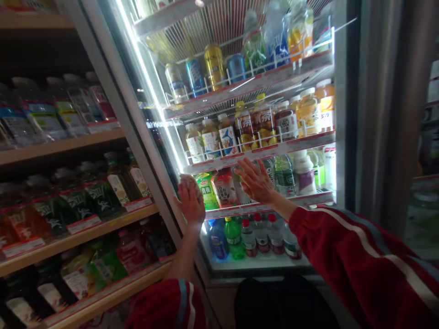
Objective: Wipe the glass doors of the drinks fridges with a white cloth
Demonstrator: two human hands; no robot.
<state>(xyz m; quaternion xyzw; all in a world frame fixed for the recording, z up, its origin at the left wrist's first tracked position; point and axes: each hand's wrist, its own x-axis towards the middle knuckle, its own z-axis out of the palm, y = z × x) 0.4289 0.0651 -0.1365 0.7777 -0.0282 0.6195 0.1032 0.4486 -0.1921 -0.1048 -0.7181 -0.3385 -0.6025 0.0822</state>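
Fingers of the right hand [259,183] splayed, grasping nothing, pointing up and to the left; fingers of the left hand [192,201] nearly straight and close together, with a pale, cloth-like thing [187,177] at the tips. Cannot tell whether gripped there or merely covered, nor whether in contact with the cabinet front on either side.

Between the two hands, and behind both, a red-labelled bottle [224,187] on the shelf just above the cabinet floor. From the left fingers, off to the right; from the right fingers, to the left and slightly lower, so by a narrow margin nearer the right hand. Long axis upright to the shelf, leaning a little with the tilted view and crossing the slant of the right fingers. Depth from fingers to bottle impossible to read.

Just beside, on the left, a green pack [206,187], partly behind the left hand. One shelf up, yellow-capped tea bottles [264,119]; below, a yellow-capped green bottle [233,240] beside red-capped bottles [262,234]. Around all of these, the lit drinks cabinet [118,93], with cans [215,66] higher still. Farther left, beyond the frame, wooden shelves [61,146] of more drinks. Closest to the viewer, red striped sleeves [356,260].
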